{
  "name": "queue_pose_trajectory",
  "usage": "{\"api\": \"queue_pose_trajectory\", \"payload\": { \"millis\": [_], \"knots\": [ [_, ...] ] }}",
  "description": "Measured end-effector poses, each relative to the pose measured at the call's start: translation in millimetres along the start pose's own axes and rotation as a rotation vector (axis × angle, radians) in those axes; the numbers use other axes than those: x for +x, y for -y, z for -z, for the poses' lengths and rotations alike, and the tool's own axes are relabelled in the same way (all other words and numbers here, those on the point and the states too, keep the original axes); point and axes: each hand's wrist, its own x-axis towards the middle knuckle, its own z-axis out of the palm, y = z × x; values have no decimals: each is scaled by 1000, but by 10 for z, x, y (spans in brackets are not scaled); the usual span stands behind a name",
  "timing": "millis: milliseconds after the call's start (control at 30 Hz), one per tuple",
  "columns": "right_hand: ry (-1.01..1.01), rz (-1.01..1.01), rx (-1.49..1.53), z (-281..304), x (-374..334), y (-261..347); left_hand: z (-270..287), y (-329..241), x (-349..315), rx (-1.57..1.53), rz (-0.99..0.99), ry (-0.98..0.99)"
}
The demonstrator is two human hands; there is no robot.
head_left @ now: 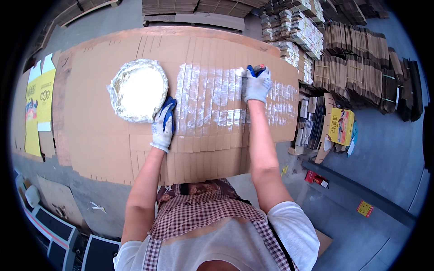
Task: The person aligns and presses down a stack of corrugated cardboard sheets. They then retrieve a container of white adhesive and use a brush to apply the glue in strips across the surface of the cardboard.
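My right hand, in a white glove with blue fingertips, is closed around a brush; its dark handle end shows above the fingers. The brush's working end is mostly hidden and lies against overlapping cardboard sheets. White, wet-looking glue streaks run across those sheets on both sides of this hand. My left hand, gloved alike, lies with fingers stretched out beside the lower right rim of a round basin. Crinkled clear plastic lines the basin, and white glue fills it.
A wooden table carries the cardboard. Flat yellow printed boxes lie at its left end. Bundled cardboard stacks stand at the right, with a yellow box nearer. A dark floor bar runs at the lower right.
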Motion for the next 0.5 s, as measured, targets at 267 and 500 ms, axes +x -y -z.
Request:
{"api": "queue_pose_trajectory", "payload": {
  "millis": [267, 500],
  "knots": [
    [350, 84, -91, 465, -753, 95, 43, -43, -11, -44, 11, -8],
    [406, 78, 119, 749, -1053, -34, 16, 24, -20, -46, 13, -13]
  ]
}}
